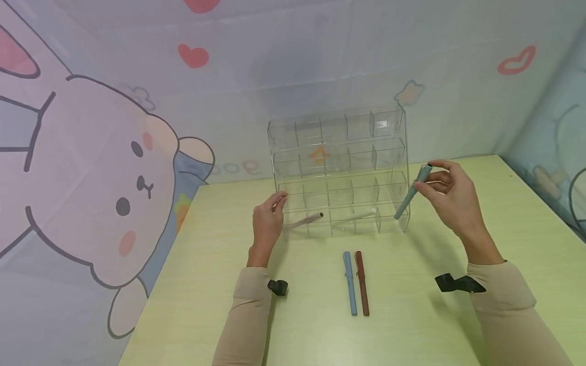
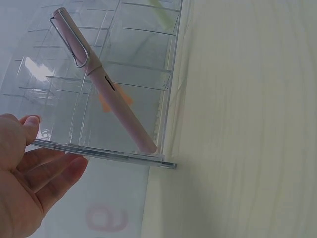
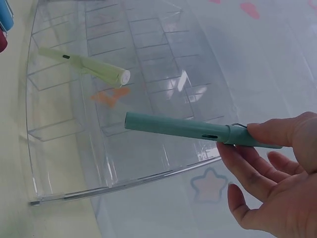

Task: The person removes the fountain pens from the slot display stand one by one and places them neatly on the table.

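Head view: a person's right hand (image 1: 450, 195) pinches a teal pen (image 1: 412, 191) by its capped end between thumb and forefinger, the barrel slanting down from the fingertips toward the right edge of a clear plastic organizer (image 1: 339, 170) standing on a pale green table (image 1: 206, 284). The left hand (image 1: 267, 218) steadies the organizer's left wall, its fingers curled loosely against the edge; from the left wrist view those fingers (image 2: 54, 173) look relaxed rather than clamped, though the contact itself is hard to make out.

2 pens already sit in the bottom row: a pink pen (image 2: 101, 79) in the slot nearest the left fingers and a pale green pen (image 3: 84, 63) in a slot farther along toward the right hand. A blue pen (image 1: 350, 283) and a brown pen (image 1: 362, 282) lie side by side on the table, touching or nearly so, between the 2 forearms and nearer the person than either set of fingers.

The teal pen looks light, rigid and smooth, likely slippery along the barrel; the cap and clip give the surest grip. The thin-walled organizer looks light enough to slide or tip if nudged.

The tabletop is flat and matte. Cartoon fabric with a rabbit (image 1: 105, 188) and hearts (image 1: 193, 55) curtains the space behind it.
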The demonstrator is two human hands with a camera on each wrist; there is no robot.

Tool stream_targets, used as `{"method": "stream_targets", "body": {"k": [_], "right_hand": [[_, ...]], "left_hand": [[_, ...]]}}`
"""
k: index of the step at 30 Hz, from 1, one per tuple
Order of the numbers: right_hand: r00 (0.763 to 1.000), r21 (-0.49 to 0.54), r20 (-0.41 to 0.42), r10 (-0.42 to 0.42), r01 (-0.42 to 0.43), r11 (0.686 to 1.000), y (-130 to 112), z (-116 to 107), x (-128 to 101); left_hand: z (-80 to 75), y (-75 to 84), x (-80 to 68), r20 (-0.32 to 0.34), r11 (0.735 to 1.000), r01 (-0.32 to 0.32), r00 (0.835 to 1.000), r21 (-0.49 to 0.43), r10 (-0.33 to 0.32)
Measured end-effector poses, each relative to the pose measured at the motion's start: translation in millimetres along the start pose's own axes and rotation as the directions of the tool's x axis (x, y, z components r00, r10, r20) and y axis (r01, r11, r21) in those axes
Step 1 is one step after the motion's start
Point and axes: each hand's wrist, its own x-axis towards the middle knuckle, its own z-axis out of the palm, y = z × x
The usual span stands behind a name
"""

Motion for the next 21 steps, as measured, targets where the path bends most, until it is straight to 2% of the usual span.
{"method": "stream_targets", "body": {"k": [6,11,17,21], "right_hand": [[0.996,0.017,-0.055,-0.075,0.076,0.997,-2.4,0.7,-1.2],[0.991,0.047,-0.064,-0.115,0.118,0.992,-3.0,0.5,-1.4],[0.993,0.111,-0.030,-0.110,0.113,0.987,-5.8,0.7,-2.0],[0.995,0.116,-0.014,-0.096,0.097,0.989,-8.2,0.0,-2.8]], "left_hand": [[-0.8,1.0,-0.6,-0.003,1.000,-0.007,1.000,0.003,0.007],[-0.9,0.6,-0.8,-0.006,1.000,-0.007,1.000,0.009,0.007],[-0.9,0.6,-0.5,-0.002,1.000,-0.005,1.000,-0.010,0.005],[-1.1,1.0,0.1,0.007,1.000,-0.002,1.000,-0.017,0.002]]}}
